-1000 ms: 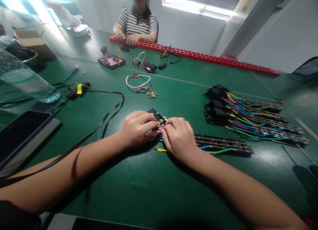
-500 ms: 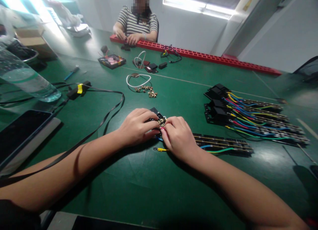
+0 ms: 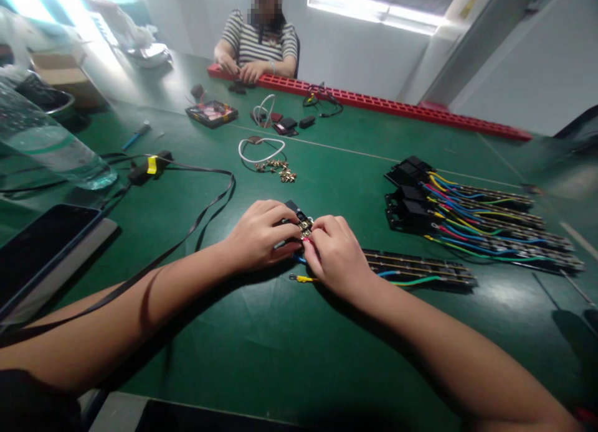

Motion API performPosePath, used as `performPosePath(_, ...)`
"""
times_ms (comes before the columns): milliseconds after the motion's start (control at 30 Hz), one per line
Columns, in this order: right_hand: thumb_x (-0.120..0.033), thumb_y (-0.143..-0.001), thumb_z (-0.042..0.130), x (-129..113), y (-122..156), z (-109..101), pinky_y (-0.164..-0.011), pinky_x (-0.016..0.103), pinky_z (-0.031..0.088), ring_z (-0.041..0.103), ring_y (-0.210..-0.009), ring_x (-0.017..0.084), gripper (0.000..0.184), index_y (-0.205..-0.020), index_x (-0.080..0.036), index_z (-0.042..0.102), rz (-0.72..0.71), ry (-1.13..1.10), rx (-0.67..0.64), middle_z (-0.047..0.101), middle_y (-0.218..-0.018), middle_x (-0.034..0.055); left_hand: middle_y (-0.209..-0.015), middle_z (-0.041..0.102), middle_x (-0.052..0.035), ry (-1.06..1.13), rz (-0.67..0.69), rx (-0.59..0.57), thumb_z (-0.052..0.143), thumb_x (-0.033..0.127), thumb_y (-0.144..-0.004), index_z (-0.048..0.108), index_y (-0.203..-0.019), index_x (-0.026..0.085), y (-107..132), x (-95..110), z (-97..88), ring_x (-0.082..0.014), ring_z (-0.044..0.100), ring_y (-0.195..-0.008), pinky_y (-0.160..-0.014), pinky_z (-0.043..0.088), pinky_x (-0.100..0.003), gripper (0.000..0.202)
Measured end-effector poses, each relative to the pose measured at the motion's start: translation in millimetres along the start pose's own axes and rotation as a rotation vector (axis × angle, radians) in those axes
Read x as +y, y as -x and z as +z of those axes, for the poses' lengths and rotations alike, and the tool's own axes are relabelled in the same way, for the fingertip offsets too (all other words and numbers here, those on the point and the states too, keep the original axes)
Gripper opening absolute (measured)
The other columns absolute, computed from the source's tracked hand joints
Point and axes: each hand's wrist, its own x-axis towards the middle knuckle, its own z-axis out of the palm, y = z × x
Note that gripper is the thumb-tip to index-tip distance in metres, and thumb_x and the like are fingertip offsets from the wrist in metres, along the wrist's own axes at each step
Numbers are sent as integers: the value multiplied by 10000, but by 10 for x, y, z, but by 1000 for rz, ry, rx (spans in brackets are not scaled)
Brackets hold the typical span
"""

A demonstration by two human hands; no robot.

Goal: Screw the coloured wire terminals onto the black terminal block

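The fingers of the left hand [image 3: 261, 236] and right hand [image 3: 340, 256] are closed on the black block [image 3: 293, 206], mid-tabletop [image 3: 261, 357] — the exact pinch is hidden — and a fingertip slip could knock its small brass parts askew. The loose yellow-lugged wire [image 3: 306, 279] pokes out beside the right hand and could snag; farther out, the black cord [image 3: 187, 238] crossing the left forearm [image 3: 163, 295] might drag if that arm pulled back.

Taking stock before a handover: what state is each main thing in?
Left hand: fingers bent over the black part
Right hand: fingers curled, grip unclear
Yellow-ended wire: tip free
Brass pieces: loosely heaped
White cord: looped
Phone: screen dark
Black wired units: side by side
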Motion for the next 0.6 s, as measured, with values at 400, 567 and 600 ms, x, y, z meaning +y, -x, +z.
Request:
performPosePath(400, -192, -966, 551, 18, -19, -13, -874, 398, 497, 519, -980, 261, 187, -920, -95, 705, -18, 10, -11, 623, -1065, 153, -1086, 661, -90, -1, -14, 10, 671, 294, -917, 679, -1011, 201, -12, 14, 8, -251, 612, -1043, -907, 481, -413, 132)
performPosePath(567, -192, -972, 539, 15, -25, -19, -864, 401, 491, 514, -985, 263, 193, -921, -102, 702, -9, 10, -25, 620, -1071, 157, -1092, 650, -94, 3, -29, -4, 650, 296, -923, 679, -1005, 203, -16, 28, 15, -254, 605, -1047, -920, 480, -429, 126)
performPosePath(600, -192, -973, 538, 13, -26, -22, -862, 402, 489, 512, -985, 263, 191, -921, -106, 701, -5, 8, -28, 621, -1072, 158, -1092, 650, -94, 4, -34, -8, 647, 297, -922, 680, -1005, 206, -16, 28, 16, -254, 605, -1050, -923, 480, -430, 127)
